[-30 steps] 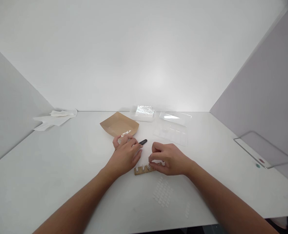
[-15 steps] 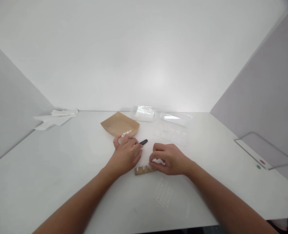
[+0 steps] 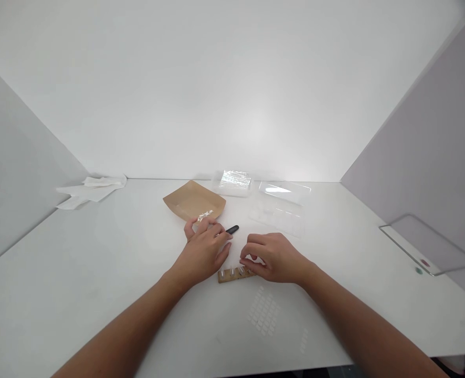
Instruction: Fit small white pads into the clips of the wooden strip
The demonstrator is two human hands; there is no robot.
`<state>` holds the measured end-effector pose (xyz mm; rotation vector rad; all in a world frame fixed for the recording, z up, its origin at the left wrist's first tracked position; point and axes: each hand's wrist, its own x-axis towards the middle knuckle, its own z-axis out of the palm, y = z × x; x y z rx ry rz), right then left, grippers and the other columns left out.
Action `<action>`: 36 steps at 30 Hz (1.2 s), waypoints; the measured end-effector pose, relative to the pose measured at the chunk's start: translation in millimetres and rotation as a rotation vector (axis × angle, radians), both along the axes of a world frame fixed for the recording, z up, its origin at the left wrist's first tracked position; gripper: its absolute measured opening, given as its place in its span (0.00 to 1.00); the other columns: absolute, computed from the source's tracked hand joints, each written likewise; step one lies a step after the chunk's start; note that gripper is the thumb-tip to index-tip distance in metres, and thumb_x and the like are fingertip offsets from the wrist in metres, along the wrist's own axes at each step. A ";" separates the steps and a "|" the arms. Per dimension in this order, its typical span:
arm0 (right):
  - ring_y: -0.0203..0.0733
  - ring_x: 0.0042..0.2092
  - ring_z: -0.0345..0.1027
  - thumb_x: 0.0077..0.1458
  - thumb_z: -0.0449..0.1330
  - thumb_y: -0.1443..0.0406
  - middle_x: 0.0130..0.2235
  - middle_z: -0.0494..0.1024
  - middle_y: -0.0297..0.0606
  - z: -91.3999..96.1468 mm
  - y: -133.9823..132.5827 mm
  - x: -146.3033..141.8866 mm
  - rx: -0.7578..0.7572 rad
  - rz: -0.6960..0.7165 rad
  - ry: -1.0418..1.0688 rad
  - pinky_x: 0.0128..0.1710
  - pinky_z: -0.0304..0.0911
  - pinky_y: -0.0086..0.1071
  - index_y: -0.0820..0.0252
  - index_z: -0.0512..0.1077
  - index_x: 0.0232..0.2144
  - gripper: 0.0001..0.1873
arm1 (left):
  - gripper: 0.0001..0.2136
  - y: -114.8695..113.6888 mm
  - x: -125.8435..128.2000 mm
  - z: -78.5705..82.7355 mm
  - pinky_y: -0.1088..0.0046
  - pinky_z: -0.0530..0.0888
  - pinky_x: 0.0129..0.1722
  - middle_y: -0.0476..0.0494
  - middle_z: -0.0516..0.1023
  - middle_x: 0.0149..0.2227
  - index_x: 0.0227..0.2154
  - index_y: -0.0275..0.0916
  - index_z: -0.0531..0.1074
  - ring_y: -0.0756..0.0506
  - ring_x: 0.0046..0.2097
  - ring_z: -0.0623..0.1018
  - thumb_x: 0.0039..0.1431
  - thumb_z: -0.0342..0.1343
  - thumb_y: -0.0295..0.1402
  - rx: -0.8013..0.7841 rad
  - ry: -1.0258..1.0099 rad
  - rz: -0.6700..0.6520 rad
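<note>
Head view, 1 cam only.

Brown strip (image 3: 232, 274): flat on table (image 3: 98, 273), long axis L–R, small white pieces set along it.

R hand (image 3: 274, 257): nearer of the two. Fingers curled, tips pinched down on strip's R end; strip runs out leftward from under them.

L hand (image 3: 203, 252): palm down, just beyond strip's L end, not touching it. Black tool (image 3: 232, 229) pokes out past its fingertips; grip on it cannot be told.

Brown paper tray (image 3: 193, 202) lies farther back, behind L hand.

1 view: head camera, facing forward-down over white table (image 3: 98, 273); left hand (image 3: 203, 254), right hand (image 3: 275, 258) mid-frame, near.
</note>
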<state>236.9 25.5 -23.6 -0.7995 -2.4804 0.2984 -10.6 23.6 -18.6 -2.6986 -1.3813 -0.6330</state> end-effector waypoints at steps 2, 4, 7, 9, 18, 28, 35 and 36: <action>0.31 0.26 0.60 0.66 0.60 0.63 0.32 0.74 0.30 1.5 -0.4 -0.4 -0.011 -0.007 0.044 0.27 0.52 0.28 0.55 0.74 0.36 0.05 | 0.10 0.2 -0.1 -0.1 0.38 0.49 0.66 0.43 0.80 0.40 0.41 0.43 0.78 0.36 0.56 0.74 0.70 0.51 0.31 -0.001 -0.001 -0.002; 0.31 0.28 0.63 0.65 0.61 0.64 0.33 0.76 0.30 3.9 -1.7 -0.8 -0.061 -0.001 0.123 0.28 0.56 0.28 0.56 0.74 0.36 0.04 | 0.10 0.3 -0.4 -0.2 0.39 0.49 0.67 0.43 0.80 0.40 0.41 0.44 0.78 0.36 0.57 0.74 0.70 0.51 0.31 0.002 -0.002 -0.002; 0.33 0.32 0.68 0.66 0.61 0.64 0.33 0.78 0.31 7.4 -4.7 -2.2 -0.151 0.041 0.223 0.33 0.62 0.28 0.55 0.73 0.37 0.03 | 0.09 0.2 -0.5 -0.1 0.38 0.49 0.66 0.44 0.80 0.39 0.40 0.43 0.78 0.36 0.56 0.75 0.69 0.52 0.30 0.001 -0.005 0.003; 0.35 0.33 0.70 0.67 0.60 0.64 0.32 0.79 0.31 8.5 -6.7 -3.7 -0.176 0.069 0.249 0.35 0.64 0.29 0.56 0.73 0.38 0.03 | 0.09 0.1 -0.3 0.3 0.37 0.49 0.66 0.44 0.80 0.39 0.40 0.43 0.78 0.36 0.56 0.75 0.69 0.52 0.30 -0.006 -0.009 0.004; 0.36 0.32 0.71 0.66 0.61 0.65 0.29 0.79 0.31 4.8 -7.9 -6.6 -0.176 0.086 0.200 0.34 0.64 0.30 0.55 0.74 0.37 0.03 | 0.09 0.5 -0.3 -0.6 0.36 0.49 0.66 0.43 0.80 0.40 0.40 0.43 0.78 0.35 0.56 0.75 0.69 0.51 0.29 -0.006 0.006 0.003; 0.35 0.35 0.73 0.69 0.62 0.60 0.33 0.81 0.31 2.4 -11.3 -10.0 -0.235 0.126 0.215 0.36 0.67 0.30 0.55 0.76 0.40 0.06 | 0.13 2.2 -0.7 -4.9 0.37 0.48 0.67 0.44 0.82 0.36 0.40 0.43 0.80 0.37 0.55 0.76 0.69 0.50 0.25 0.023 -0.007 0.024; 0.37 0.36 0.74 0.69 0.61 0.60 0.34 0.82 0.34 -0.4 -12.4 -11.5 -0.213 0.141 0.224 0.37 0.68 0.31 0.54 0.76 0.42 0.06 | 0.14 3.7 0.4 -4.5 0.38 0.44 0.67 0.48 0.82 0.29 0.37 0.44 0.80 0.39 0.52 0.79 0.73 0.49 0.28 0.007 -0.065 0.061; 0.37 0.37 0.74 0.70 0.61 0.61 0.35 0.82 0.34 0.3 -12.9 -11.7 -0.216 0.147 0.230 0.38 0.69 0.32 0.54 0.76 0.42 0.06 | 0.14 4.0 0.7 -4.5 0.38 0.44 0.67 0.48 0.82 0.28 0.37 0.44 0.80 0.39 0.51 0.79 0.73 0.49 0.28 0.009 -0.074 0.068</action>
